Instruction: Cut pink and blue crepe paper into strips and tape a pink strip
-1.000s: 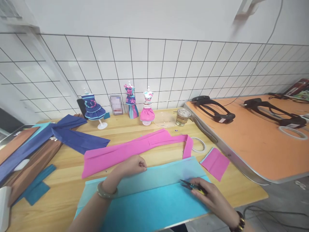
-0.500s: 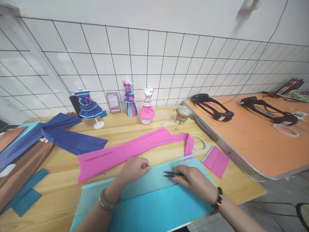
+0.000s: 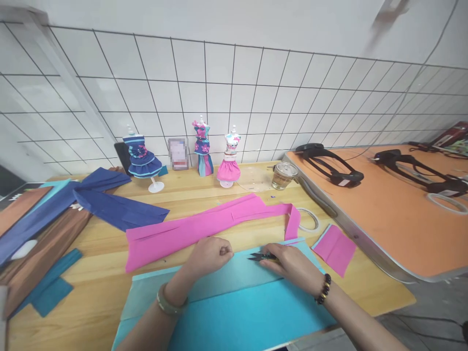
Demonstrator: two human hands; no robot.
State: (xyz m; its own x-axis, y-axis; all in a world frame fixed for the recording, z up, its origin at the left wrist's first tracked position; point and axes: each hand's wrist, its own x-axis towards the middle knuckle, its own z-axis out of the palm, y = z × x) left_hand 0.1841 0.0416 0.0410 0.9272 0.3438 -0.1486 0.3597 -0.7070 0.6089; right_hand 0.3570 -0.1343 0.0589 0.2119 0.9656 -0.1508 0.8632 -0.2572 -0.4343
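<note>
A large folded sheet of turquoise crepe paper (image 3: 237,312) lies on the wooden table (image 3: 95,287) right in front of me. My left hand (image 3: 210,254) rests as a closed fist on its far edge. My right hand (image 3: 292,265) is closed round small black thread snips (image 3: 260,257) with a yellow-green handle, blades pointing left toward the left fist, low over the paper. Just beyond the hands lies a long pink paper strip (image 3: 204,226) with one end folded down at the right.
Dark blue paper strips (image 3: 109,204), brown sheets (image 3: 44,248) and teal pieces (image 3: 51,287) lie at left. Three small dress mannequins (image 3: 203,148), a glass jar (image 3: 284,175), a tape ring (image 3: 309,219) and a pink scrap (image 3: 334,248) stand beyond. An orange table (image 3: 395,214) with black headsets adjoins at right.
My right hand has carried the snips from the paper's right side leftward and farther away, up close to the left fist. The left hand has stayed clenched in place.
</note>
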